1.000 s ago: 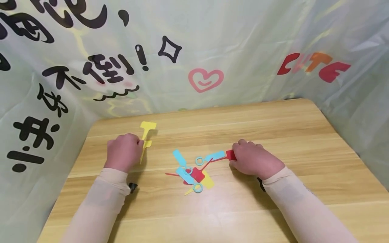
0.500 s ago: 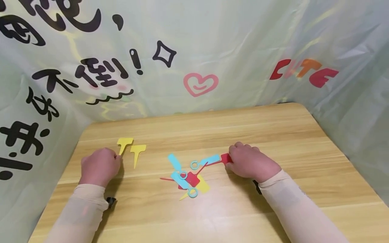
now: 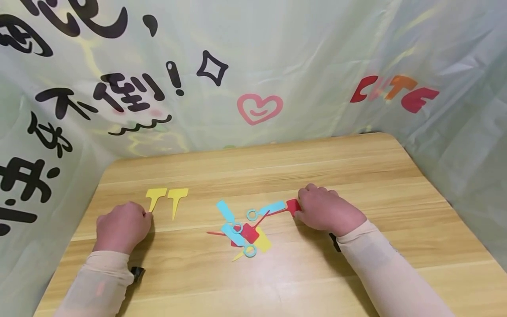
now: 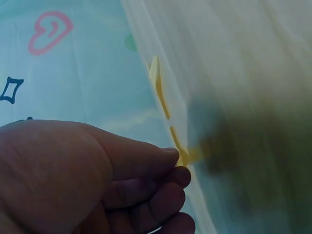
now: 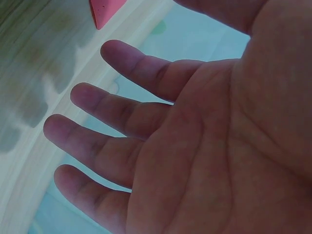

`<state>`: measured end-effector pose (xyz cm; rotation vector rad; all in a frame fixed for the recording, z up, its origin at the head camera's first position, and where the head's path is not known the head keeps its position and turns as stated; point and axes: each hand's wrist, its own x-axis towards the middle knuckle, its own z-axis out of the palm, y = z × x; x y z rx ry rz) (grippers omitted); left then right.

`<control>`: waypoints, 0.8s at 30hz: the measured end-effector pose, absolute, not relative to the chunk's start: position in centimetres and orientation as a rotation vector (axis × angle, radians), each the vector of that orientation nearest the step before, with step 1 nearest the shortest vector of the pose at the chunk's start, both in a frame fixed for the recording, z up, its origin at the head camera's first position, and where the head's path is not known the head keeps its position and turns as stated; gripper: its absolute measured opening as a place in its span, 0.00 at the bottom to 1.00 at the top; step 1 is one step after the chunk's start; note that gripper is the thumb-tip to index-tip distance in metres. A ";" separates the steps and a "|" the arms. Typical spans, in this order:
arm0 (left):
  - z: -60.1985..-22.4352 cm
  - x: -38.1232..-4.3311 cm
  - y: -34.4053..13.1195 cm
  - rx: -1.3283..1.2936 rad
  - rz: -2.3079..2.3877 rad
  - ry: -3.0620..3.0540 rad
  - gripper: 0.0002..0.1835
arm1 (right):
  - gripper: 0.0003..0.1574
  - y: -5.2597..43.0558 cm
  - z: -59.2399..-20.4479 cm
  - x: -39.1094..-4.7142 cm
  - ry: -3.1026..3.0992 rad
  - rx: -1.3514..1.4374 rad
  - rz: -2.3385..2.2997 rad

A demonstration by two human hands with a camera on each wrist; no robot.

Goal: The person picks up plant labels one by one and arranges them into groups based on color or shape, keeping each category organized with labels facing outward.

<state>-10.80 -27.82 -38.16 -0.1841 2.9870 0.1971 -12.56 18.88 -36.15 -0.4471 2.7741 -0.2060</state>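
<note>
My left hand (image 3: 123,228) pinches the stem end of a yellow T-shaped plant label (image 3: 156,193) between thumb and forefinger, low over the table. The left wrist view shows this thumb-and-finger pinch on the yellow plastic (image 4: 183,155). Just to its right lies a second yellow T-shaped label (image 3: 178,193), its stem pointing the same way. My right hand (image 3: 330,210) hovers beside a red label (image 3: 292,207), which it partly hides in the head view. Its fingers (image 5: 131,61) are relaxed and spread in the right wrist view, the palm bare.
Mid-table, a loose pile holds blue ring-ended tags (image 3: 233,234), red labels (image 3: 250,232) and a yellow label (image 3: 262,240), overlapping. Another blue tag (image 3: 272,208) touches the red label near my right hand. A printed curtain (image 3: 317,66) rises behind the wooden table (image 3: 317,281).
My left hand has drawn leftward and toward me with one yellow label, leaving the other lying to its right; their heads now stand level. The right hand stays beside the red label.
</note>
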 end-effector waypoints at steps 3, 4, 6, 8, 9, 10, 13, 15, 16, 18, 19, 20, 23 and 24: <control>-38.1 -10.7 -27.8 -0.188 0.190 2.976 0.22 | 0.15 18.9 -36.2 -12.6 2.774 -0.437 -0.203; -38.0 -10.7 -27.8 -0.191 0.186 2.972 0.22 | 0.15 18.9 -36.2 -12.6 2.773 -0.437 -0.204; -38.0 -10.7 -27.8 -0.197 0.182 2.959 0.22 | 0.15 18.9 -36.2 -12.6 2.773 -0.434 -0.202; -37.9 -10.7 -27.7 -0.202 0.182 2.947 0.22 | 0.16 18.9 -36.2 -12.6 2.770 -0.432 -0.194; -37.9 -10.7 -27.7 -0.203 0.181 2.943 0.21 | 0.16 18.9 -36.2 -12.7 2.768 -0.431 -0.194; -37.8 -10.7 -27.7 -0.204 0.180 2.940 0.21 | 0.16 18.9 -36.2 -12.7 2.768 -0.431 -0.193; -37.8 -10.7 -27.7 -0.206 0.178 2.935 0.21 | 0.16 18.9 -36.2 -12.7 2.766 -0.429 -0.195; -37.7 -10.6 -27.7 -0.206 0.173 2.930 0.21 | 0.16 18.9 -36.1 -12.6 2.765 -0.425 -0.200; -37.7 -10.6 -27.7 -0.207 0.171 2.928 0.21 | 0.16 18.9 -36.1 -12.6 2.765 -0.426 -0.201; -37.6 -10.6 -27.6 -0.209 0.169 2.921 0.21 | 0.16 18.9 -36.1 -12.6 2.765 -0.425 -0.204; -37.6 -10.6 -27.6 -0.209 0.167 2.920 0.20 | 0.16 18.9 -36.1 -12.6 2.764 -0.425 -0.203; -37.6 -10.6 -27.6 -0.209 0.164 2.921 0.20 | 0.16 18.9 -36.1 -12.6 2.765 -0.424 -0.199; -37.5 -10.6 -27.6 -0.214 0.160 2.925 0.20 | 0.15 18.8 -36.1 -12.6 2.765 -0.423 -0.190; -37.4 -10.6 -27.7 -0.215 0.159 2.929 0.20 | 0.15 18.8 -36.2 -12.6 2.765 -0.421 -0.185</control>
